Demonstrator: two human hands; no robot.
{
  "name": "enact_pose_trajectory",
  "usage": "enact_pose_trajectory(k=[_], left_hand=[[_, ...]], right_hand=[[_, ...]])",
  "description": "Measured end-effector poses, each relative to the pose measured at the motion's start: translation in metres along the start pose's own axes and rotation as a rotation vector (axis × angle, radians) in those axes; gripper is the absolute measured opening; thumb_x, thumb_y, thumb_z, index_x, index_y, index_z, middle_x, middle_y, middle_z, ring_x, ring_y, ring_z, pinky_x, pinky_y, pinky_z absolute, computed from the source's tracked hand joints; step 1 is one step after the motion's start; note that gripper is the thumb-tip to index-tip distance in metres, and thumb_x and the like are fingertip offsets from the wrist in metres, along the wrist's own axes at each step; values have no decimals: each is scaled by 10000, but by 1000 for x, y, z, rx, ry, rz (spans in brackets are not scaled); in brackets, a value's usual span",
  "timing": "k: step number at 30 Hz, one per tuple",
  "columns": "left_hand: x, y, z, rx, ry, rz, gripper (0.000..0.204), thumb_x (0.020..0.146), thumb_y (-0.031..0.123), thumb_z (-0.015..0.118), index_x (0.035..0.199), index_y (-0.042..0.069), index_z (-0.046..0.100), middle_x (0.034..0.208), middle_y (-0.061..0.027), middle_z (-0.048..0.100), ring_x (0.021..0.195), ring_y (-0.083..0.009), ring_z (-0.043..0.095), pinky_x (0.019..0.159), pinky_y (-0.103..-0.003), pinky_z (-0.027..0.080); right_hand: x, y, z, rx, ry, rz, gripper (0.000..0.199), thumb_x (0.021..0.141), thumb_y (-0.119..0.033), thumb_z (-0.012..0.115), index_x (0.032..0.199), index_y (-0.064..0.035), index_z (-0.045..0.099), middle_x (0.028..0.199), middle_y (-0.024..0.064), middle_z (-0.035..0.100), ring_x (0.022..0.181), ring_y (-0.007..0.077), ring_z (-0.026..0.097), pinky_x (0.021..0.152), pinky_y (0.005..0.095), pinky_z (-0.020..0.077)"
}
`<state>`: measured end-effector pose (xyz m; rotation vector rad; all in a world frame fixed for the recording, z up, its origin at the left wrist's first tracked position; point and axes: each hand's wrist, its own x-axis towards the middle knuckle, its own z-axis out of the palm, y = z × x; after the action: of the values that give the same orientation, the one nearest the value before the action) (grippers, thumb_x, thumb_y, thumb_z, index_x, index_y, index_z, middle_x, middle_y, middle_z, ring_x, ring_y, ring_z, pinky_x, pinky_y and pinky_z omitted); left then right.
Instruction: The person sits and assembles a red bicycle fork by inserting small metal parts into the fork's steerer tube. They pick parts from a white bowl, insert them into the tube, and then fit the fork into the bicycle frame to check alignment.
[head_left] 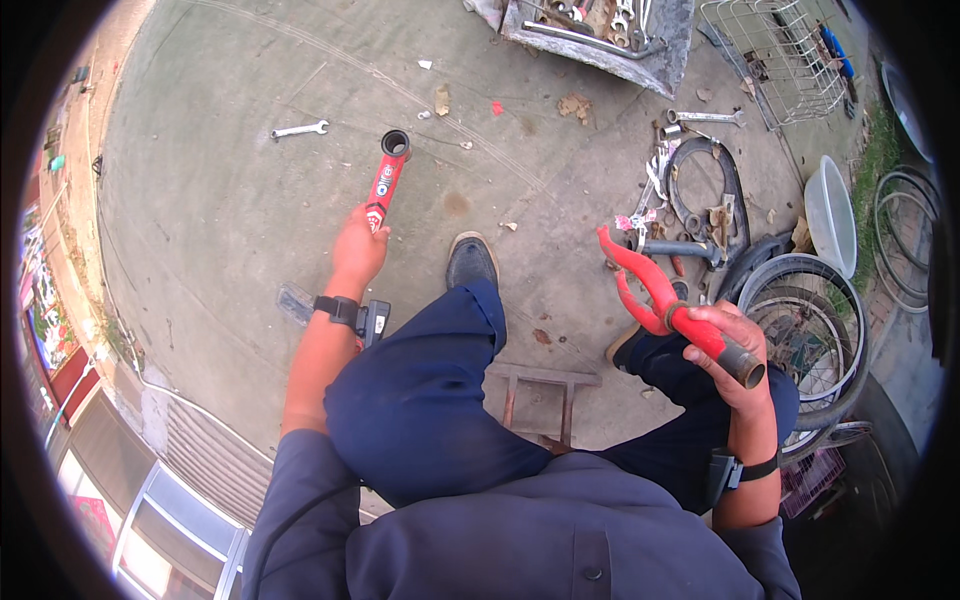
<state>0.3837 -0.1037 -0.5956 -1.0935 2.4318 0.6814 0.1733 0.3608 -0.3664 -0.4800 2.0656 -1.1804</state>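
Note:
My left hand (361, 250) is closed round a red bicycle frame tube (386, 180) with white and black markings. At the tube's far end is a dark, open round socket (395, 144); its lower end is mostly hidden by my hand and arm. On the other side, my right hand (732, 345) grips a red forked bicycle part (655, 285) near its thick end. Two curved prongs point away to the upper left, and a bare metal pipe end (742, 364) sticks out toward me. The two red pieces are well apart, both held above the ground.
A wrench (300, 130) lies on the concrete at the left. A metal tray (600, 50) of tools stands at the far side, near a wire basket (790, 70). Loose parts and a tyre (735, 190), a white basin (830, 215) and wheels (800, 330) crowd the right.

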Motion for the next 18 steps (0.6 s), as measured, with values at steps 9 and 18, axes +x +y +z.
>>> enact_pose_trajectory(k=[9, 18], left_hand=[[3, -3, 5, -60, 1, -38, 591, 899, 198, 746, 1412, 38, 500, 1260, -253, 650, 1154, -430, 642, 965, -497, 520], [-24, -6, -5, -58, 103, -3, 624, 905, 156, 714, 1458, 8, 466, 1344, -256, 625, 1251, -415, 605, 1057, -472, 486]], right_hand=[[-8, 1, 4, 5, -7, -29, 525, 722, -50, 915, 1217, -104, 748, 829, 5, 603, 750, 142, 542, 709, 275, 437], [-19, -3, 5, -3, -11, -45, 510, 732, 2, 894, 1212, -90, 748, 839, 6, 610, 766, 142, 565, 723, 278, 457]])
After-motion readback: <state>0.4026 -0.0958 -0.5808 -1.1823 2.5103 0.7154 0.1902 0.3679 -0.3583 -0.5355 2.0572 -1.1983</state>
